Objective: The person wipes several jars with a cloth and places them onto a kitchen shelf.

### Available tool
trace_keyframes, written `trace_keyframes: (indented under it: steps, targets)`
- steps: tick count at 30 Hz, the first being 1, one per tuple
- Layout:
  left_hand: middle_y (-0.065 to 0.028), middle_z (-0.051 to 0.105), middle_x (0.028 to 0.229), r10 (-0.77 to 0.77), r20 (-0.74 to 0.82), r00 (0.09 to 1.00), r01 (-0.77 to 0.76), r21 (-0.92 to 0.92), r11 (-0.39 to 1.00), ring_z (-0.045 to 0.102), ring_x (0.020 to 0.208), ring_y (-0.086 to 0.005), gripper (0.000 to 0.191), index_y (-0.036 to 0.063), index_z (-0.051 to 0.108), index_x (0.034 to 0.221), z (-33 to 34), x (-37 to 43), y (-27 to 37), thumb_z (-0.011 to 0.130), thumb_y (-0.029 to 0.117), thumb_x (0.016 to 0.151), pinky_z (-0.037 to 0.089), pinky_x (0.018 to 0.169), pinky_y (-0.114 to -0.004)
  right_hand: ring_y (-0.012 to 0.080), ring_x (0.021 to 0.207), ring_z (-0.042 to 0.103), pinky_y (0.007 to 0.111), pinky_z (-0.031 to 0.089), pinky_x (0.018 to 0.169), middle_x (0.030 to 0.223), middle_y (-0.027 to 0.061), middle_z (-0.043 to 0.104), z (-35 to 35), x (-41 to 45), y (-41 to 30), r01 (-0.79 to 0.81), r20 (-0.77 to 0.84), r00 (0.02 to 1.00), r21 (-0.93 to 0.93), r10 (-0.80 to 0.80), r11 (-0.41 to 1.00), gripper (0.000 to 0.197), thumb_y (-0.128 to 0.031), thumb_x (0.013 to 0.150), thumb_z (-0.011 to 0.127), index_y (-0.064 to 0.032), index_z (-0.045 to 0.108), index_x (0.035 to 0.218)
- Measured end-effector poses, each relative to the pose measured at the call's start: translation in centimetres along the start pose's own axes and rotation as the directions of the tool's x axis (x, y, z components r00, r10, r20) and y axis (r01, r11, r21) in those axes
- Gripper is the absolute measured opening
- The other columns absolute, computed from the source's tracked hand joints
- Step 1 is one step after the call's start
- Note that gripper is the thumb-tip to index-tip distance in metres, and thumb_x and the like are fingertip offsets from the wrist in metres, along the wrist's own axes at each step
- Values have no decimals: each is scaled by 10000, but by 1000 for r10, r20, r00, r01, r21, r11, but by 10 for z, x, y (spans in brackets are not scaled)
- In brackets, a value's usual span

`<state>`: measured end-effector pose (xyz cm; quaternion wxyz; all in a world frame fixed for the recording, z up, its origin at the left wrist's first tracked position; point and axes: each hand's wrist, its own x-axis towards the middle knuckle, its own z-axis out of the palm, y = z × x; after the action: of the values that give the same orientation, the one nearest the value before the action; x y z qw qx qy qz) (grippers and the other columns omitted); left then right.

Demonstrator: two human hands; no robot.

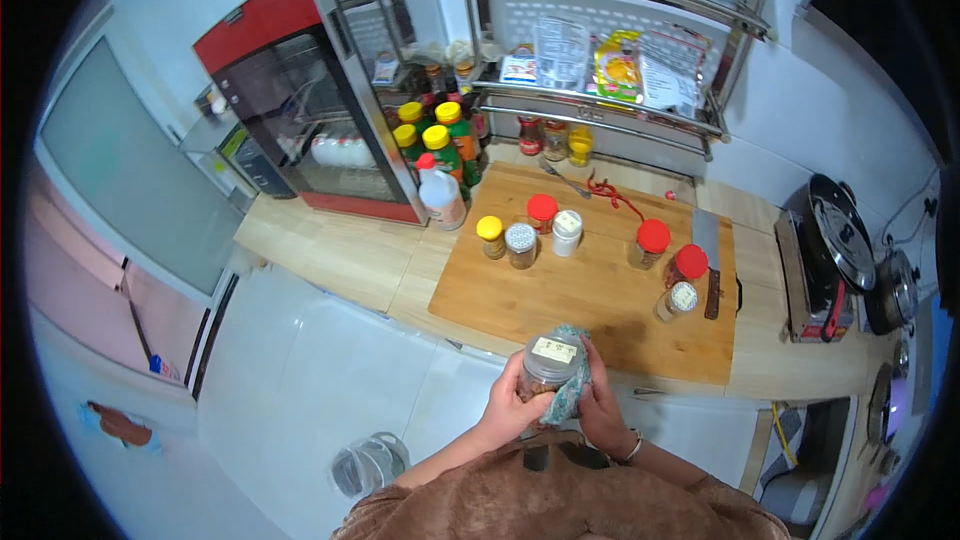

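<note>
A clear jar [551,364] with a grey lid and a label bearing writing is held close to my body, off the front edge of the wooden cutting board [495,300]. My left hand [514,401] grips its left side. A green patterned cloth [570,382] is pressed against the jar's right side by my right hand [598,405]. Beyond, on the board's left part, stand a yellow-capped bottle [491,238], a jar with a patterned lid [521,245], a red-lidded jar [541,213] and a white jar [567,232]. On the right are two red-lidded jars [649,244] and a small labelled jar [677,301].
A cleaver [709,262] lies along the board's right side. A fork [564,180] and red cord [613,191] lie at its back edge. Bottles [444,195] and a red-framed cabinet [315,112] stand left. A stove with a wok [836,240] is right; a bin [370,465] is below.
</note>
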<state>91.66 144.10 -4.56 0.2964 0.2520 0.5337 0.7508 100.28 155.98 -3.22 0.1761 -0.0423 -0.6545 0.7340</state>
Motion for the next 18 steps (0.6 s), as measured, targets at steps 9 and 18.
trace_keyframes:
  steps: [9,18]
  targets:
    - [-114,403,1192,-24,80,997,-4,334,943,405,1082,-149,630,5,206,1277,-3,-33,15,580,200,810,342,908,-301,185,1173,329,313,249,986,1286,106,310,4,-2,-9,10,162,986,125,-30,992,718,-326,831,532,-22,130,1341]
    - [-64,468,1091,-99,106,989,95,37,995,439,986,-122,465,34,247,1299,-9,-42,30,425,152,886,356,860,-262,157,1083,427,284,325,930,1180,81,437,31,11,-31,-125,199,975,99,103,987,884,-312,661,737,-7,219,1309]
